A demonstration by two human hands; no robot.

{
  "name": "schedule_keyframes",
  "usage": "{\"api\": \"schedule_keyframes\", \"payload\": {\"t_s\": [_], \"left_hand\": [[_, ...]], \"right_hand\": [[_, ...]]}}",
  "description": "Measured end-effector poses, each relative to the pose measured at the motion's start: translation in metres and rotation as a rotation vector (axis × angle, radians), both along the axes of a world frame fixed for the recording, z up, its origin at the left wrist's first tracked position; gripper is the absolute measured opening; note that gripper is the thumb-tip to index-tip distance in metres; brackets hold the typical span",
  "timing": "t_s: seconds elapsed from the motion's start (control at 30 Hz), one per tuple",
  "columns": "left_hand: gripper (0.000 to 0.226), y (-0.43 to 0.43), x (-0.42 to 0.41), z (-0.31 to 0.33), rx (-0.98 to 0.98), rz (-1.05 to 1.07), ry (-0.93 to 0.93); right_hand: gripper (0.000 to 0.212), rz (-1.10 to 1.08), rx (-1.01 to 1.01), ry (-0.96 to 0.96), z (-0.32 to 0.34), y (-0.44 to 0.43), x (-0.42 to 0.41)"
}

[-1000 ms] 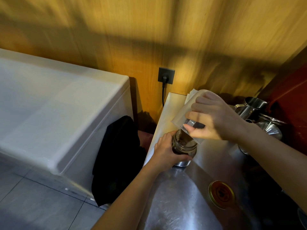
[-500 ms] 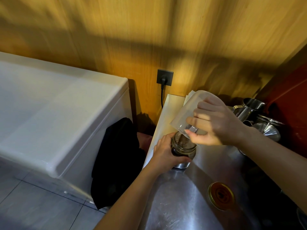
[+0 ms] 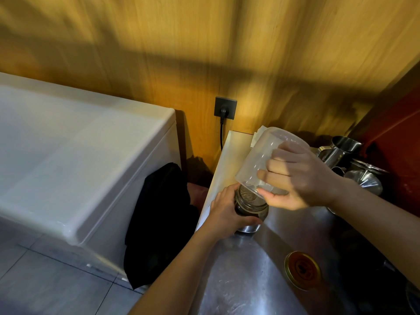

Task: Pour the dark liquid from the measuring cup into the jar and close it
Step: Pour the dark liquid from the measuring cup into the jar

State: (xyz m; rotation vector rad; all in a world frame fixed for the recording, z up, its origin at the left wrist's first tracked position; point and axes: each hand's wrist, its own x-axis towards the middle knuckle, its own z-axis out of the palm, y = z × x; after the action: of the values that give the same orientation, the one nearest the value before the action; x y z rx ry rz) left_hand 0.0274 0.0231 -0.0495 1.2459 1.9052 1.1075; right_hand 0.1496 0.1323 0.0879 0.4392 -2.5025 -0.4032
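A glass jar (image 3: 251, 206) with dark liquid inside stands on the steel counter (image 3: 241, 280). My left hand (image 3: 227, 212) is wrapped around its left side. My right hand (image 3: 297, 180) grips the handle of a clear plastic measuring cup (image 3: 259, 160), tipped steeply with its rim over the jar's open mouth. The cup looks nearly empty. A round gold lid (image 3: 302, 270) lies flat on the counter to the lower right of the jar, apart from both hands.
Steel jugs and a funnel (image 3: 354, 164) crowd the counter's back right corner. A white chest appliance (image 3: 79, 155) stands to the left, with a black cloth (image 3: 159, 223) in the gap. A wall socket with a plug (image 3: 225, 108) is on the wooden wall behind.
My right hand has tipped the measuring cup more steeply, raising its base. My left hand has stayed on the jar.
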Motion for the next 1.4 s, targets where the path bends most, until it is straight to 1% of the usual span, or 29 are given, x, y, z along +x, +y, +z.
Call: {"api": "schedule_keyframes", "payload": {"t_s": [0.17,0.3,0.5,0.6,0.9,1.0,1.07,1.17,1.27,1.4], "left_hand": [[0.075,0.0,0.001,0.002,0.006,0.003,0.004],[0.073,0.0,0.001,0.003,0.029,-0.037,-0.033],[0.075,0.0,0.001,0.003,0.033,-0.039,-0.062],[0.078,0.0,0.001,0.004,0.028,-0.023,-0.057],[0.075,0.0,0.002,0.003,0.057,-0.051,-0.063],[0.078,0.0,0.002,0.003,0.047,-0.024,-0.065],[0.078,0.0,0.003,0.002,0.042,-0.023,-0.067],[0.079,0.0,0.003,0.0,0.032,-0.027,-0.051],[0.082,0.0,0.003,-0.002,0.033,-0.024,-0.041],[0.089,-0.001,0.003,-0.004,0.024,-0.012,-0.042]], "right_hand": [[0.02,-0.002,0.066,-0.049,-0.002,-0.006,0.006],[0.016,0.01,0.038,-0.099,-0.001,-0.009,0.007],[0.014,0.0,-0.018,-0.117,-0.001,-0.012,0.012],[0.015,-0.014,-0.013,-0.067,-0.002,-0.014,0.013],[0.016,-0.024,-0.036,-0.058,-0.003,-0.017,0.02],[0.017,-0.027,-0.021,0.009,-0.003,-0.018,0.021],[0.018,-0.014,-0.075,0.045,-0.005,-0.017,0.021],[0.025,-0.051,-0.198,0.139,-0.012,-0.015,0.023],[0.027,-0.087,-0.249,0.177,-0.02,-0.012,0.027],[0.027,-0.236,-0.338,0.255,-0.025,-0.007,0.034]]}}
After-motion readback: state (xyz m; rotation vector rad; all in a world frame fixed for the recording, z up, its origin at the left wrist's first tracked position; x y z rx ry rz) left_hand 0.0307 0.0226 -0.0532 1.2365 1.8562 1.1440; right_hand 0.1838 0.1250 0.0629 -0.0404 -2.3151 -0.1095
